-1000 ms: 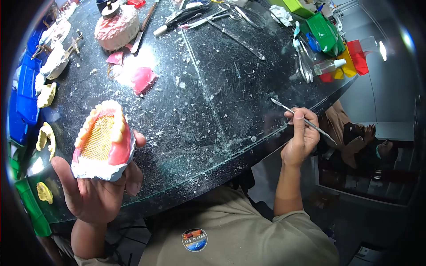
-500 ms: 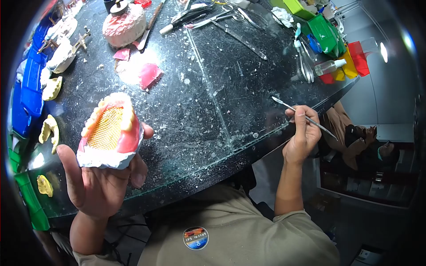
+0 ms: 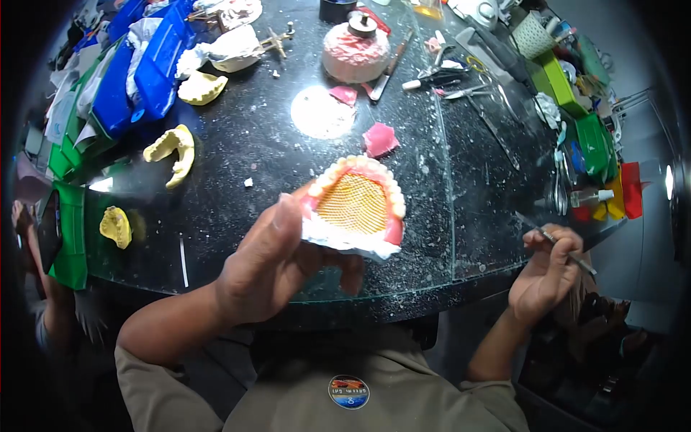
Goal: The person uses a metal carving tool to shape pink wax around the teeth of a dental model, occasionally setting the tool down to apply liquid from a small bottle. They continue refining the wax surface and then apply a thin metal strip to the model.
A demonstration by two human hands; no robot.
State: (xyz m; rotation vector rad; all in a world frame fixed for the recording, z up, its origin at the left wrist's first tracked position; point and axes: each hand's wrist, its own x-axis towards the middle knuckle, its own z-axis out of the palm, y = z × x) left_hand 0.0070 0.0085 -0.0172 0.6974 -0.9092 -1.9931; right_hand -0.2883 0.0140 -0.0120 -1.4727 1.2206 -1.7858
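Denture model: a white plaster base with pink wax gums, a row of small teeth and a gold mesh plate in the middle. It was held up above the near edge of the tabletop, tilted so the mesh faced the person.
Left hand: its fingers were clamped on the plaster base from below and from the side.
Right hand: it was just past the near right edge of the tabletop, well apart from the model. Its fingers were pinched together on a thin metal tool, held like a pen.
Step in hand: it looked like a check of the wax and teeth, with no carving going on.
Next move: the tool tip would need to come close to the pink wax, and the left hand would have to keep the model very steady.
Around: a pink wax scrap and a round white patch lay behind the model. Yellow casts sat toward the left edge.
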